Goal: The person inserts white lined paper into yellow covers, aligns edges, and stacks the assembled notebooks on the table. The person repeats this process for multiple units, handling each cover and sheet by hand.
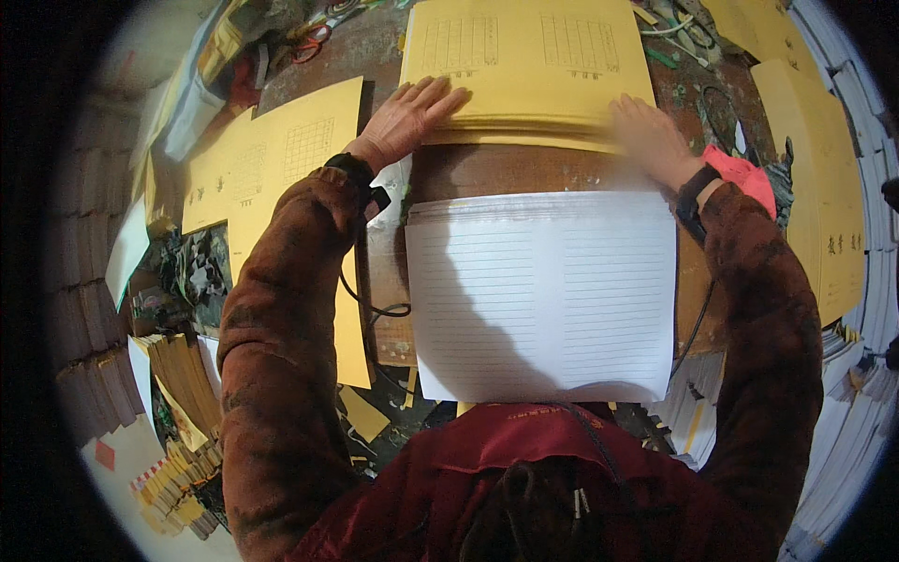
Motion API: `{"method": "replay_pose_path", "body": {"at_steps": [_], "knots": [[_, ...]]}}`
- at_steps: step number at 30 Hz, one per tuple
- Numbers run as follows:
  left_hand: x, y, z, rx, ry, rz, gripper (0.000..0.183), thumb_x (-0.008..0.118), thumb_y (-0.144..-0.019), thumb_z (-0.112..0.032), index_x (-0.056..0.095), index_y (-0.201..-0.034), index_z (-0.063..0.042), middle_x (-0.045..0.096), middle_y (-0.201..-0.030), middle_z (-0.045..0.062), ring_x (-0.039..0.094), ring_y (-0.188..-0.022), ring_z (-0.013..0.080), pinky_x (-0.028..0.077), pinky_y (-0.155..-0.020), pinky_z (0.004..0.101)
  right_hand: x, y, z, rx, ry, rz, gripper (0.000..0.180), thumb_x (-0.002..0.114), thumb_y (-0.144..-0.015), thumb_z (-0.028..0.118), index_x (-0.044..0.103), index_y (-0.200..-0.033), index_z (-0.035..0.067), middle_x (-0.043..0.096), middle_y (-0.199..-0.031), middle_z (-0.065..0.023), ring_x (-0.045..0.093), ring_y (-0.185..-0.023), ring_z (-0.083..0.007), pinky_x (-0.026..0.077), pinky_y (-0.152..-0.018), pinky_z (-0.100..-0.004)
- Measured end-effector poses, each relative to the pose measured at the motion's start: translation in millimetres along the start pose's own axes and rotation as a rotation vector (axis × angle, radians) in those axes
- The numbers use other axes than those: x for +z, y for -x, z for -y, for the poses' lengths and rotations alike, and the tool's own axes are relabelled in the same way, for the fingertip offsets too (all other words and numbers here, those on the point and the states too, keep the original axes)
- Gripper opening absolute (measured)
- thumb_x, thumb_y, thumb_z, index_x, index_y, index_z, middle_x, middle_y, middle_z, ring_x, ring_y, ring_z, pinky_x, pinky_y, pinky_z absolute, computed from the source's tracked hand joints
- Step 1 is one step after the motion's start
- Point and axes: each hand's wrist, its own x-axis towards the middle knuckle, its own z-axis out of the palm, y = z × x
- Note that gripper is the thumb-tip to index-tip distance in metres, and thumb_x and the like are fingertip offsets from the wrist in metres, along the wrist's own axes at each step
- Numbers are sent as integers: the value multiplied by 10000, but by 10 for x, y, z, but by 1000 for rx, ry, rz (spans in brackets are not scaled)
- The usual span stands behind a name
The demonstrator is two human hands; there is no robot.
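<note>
A stack of yellow printed paper covers lies at the far middle of the wooden table. My left hand rests on its near left corner, palm down with the fingers apart. At its near right corner is my right hand, blurred, its fingertips on or against the yellow sheets; its grip is unclear. Between my forearms, nearer my body, lies a stack of white ruled sheets, its far edges slightly fanned. Both wrists wear black bands.
More yellow covers lie at the left, and others at the right. Red-handled scissors are at the far left. A pink cloth sits beside my right wrist. Black cables hang near both forearms. Paper stacks stand around the table.
</note>
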Motion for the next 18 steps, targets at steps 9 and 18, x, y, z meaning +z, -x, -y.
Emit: {"method": "replay_pose_path", "body": {"at_steps": [9, 18], "knots": [[-1211, -1087, 314, 166, -294, 131, 488, 558, -808, -60, 508, -1292, -106, 579, -1146, 135, 603, -1036, 287, 530, -805, 372, 81, 199, -117, 369, -282, 28, 451, 555, -813, 96, 458, -1235, -30, 570, -1140, -231, 565, -1048, -373, 502, -862, -425], [-539, -402, 276, 97, -243, -190, 490, 567, -767, -48, 520, -1251, -108, 552, -1272, 137, 538, -1163, 299, 439, -969, 411, -67, 104, 120, 110, -28, -67, 360, 556, -790, 104, 528, -1121, -35, 591, -1122, -190, 607, -1008, -304, 544, -784, -364]]}}
